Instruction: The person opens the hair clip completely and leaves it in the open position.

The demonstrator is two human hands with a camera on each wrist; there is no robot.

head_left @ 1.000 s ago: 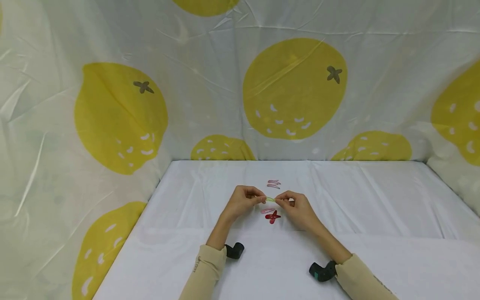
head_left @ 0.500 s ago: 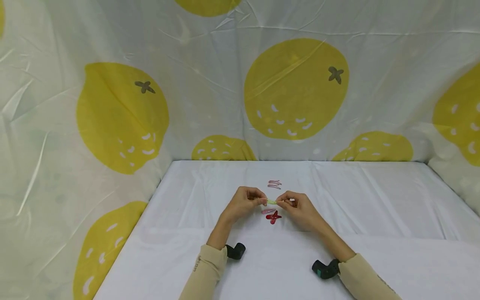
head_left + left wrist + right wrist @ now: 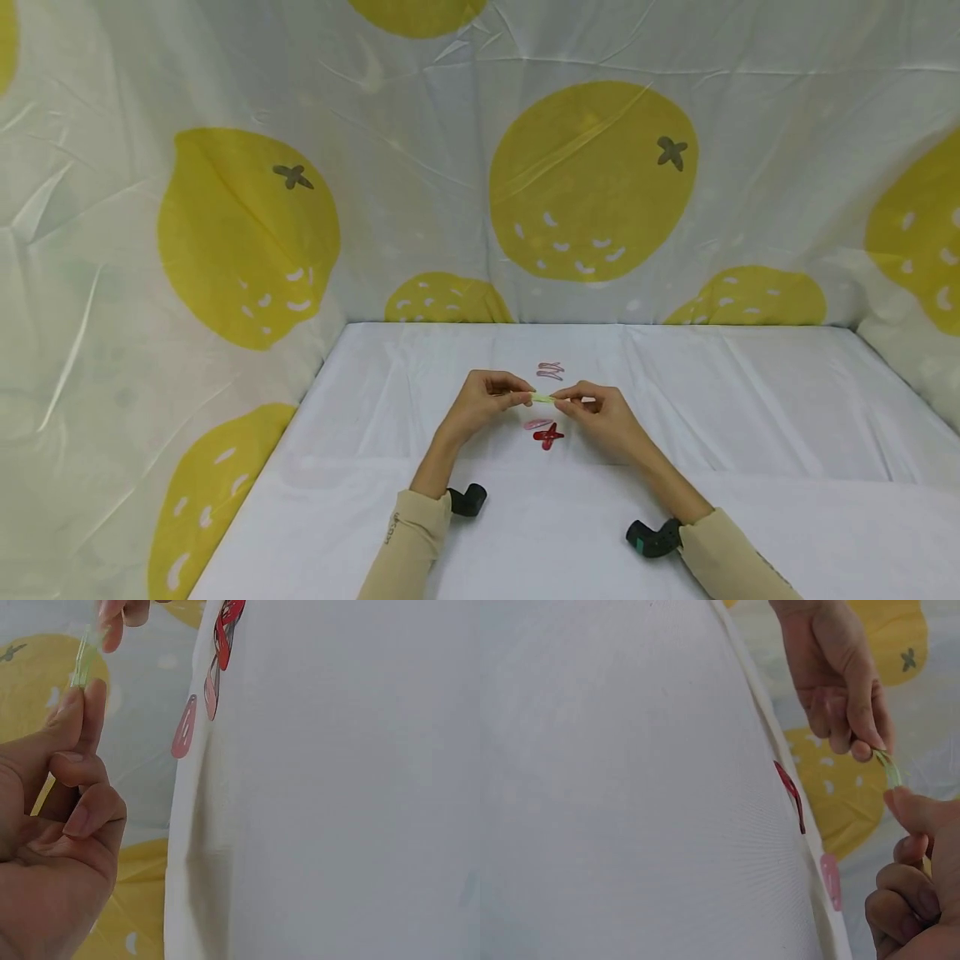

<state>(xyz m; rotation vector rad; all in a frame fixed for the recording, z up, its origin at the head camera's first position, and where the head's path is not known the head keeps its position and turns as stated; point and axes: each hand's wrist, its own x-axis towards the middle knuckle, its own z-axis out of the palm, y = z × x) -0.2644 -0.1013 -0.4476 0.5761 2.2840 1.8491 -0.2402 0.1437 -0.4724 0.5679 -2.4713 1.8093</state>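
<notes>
A light green snap hair clip is stretched between my two hands above the white table. My left hand pinches one end between thumb and forefinger, and my right hand pinches the other. In the right wrist view the green clip looks bowed, its strips slightly apart. Just below the hands lie a pink hair clip and red hair clips laid in a cross. Beyond the hands are more pink hair clips, seen as thin open outlines.
A white cloth covers the table. Behind it and to the left hangs a pale curtain printed with yellow lemons. A black wrist device sits by the left cuff, another black wrist device by the right cuff.
Both hands keep their pinch on the green hair clip. It dips slightly, then rises a little, and its angle shifts. The clips on the table stay where they were.
</notes>
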